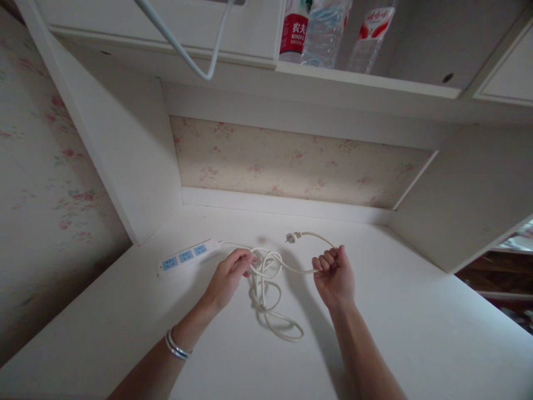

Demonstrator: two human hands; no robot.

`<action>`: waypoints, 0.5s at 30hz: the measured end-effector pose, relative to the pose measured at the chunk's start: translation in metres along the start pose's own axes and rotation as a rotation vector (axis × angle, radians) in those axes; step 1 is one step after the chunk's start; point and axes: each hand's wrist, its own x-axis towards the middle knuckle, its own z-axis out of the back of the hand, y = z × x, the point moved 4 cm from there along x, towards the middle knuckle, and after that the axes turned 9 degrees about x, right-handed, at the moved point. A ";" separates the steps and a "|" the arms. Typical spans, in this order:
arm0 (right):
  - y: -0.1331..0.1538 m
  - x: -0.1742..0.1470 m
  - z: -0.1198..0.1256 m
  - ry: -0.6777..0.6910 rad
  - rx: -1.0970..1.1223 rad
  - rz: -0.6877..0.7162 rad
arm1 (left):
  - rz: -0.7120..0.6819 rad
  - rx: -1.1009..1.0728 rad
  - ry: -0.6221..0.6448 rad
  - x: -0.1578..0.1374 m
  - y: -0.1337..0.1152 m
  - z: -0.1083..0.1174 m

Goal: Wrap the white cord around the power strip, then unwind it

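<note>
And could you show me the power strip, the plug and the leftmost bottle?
Power strip (185, 255): head view, on its middle blue socket panel.
Plug (291, 238): head view, on its body.
Leftmost bottle (295, 33): head view, on its red label.

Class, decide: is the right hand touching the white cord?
Touching: the head view shows the right hand closed around the white cord, which emerges on both sides of the hand.

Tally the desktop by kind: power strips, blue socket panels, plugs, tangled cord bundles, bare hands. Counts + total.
Power strip: 1
Blue socket panels: 3
Plug: 1
Tangled cord bundle: 1
Bare hands: 2 (left hand, right hand)
Total: 8
</note>
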 end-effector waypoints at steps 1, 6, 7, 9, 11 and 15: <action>0.000 0.000 0.000 0.002 0.010 0.001 | 0.004 0.032 -0.018 0.000 0.002 0.000; 0.001 -0.002 -0.001 0.006 0.027 -0.018 | 0.044 -0.008 0.013 0.003 0.013 -0.007; 0.002 -0.003 -0.002 0.009 0.026 -0.026 | 0.068 -0.055 0.022 0.003 0.015 -0.009; 0.002 -0.004 -0.003 0.014 0.022 -0.045 | 0.111 -0.118 0.026 0.004 0.017 -0.010; 0.003 -0.005 -0.003 0.009 0.016 -0.054 | 0.141 -0.134 0.021 0.004 0.017 -0.009; 0.003 -0.008 -0.003 -0.002 -0.048 -0.083 | 0.218 -0.221 0.079 0.003 0.017 -0.007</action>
